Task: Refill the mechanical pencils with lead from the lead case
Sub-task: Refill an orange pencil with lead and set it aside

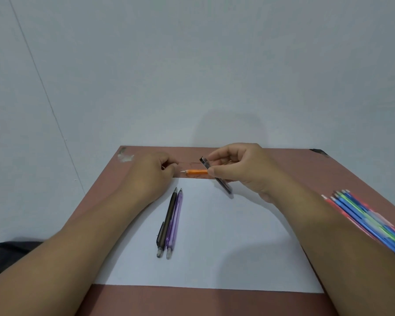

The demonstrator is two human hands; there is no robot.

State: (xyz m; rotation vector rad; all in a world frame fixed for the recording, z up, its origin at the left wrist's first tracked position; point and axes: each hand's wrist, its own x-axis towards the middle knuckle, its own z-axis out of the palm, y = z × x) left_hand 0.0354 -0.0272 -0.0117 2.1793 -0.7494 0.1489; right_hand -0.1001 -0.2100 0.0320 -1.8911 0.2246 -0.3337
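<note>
At the far edge of the paper [214,236] my right hand [242,169] grasps two things together, the dark lead case [216,176], pinched and tilted, and the orange pencil [196,171], whose tip points left toward my left hand [151,176]. That hand is curled, perhaps pinching a lead, but I cannot tell. I judge the step is feeding lead into the orange pencil, so the next move needs a very steady alignment; the black pencil [167,222] and the purple pencil [175,224] wait side by side on the paper, more pencils [369,222] lying at right.
</note>
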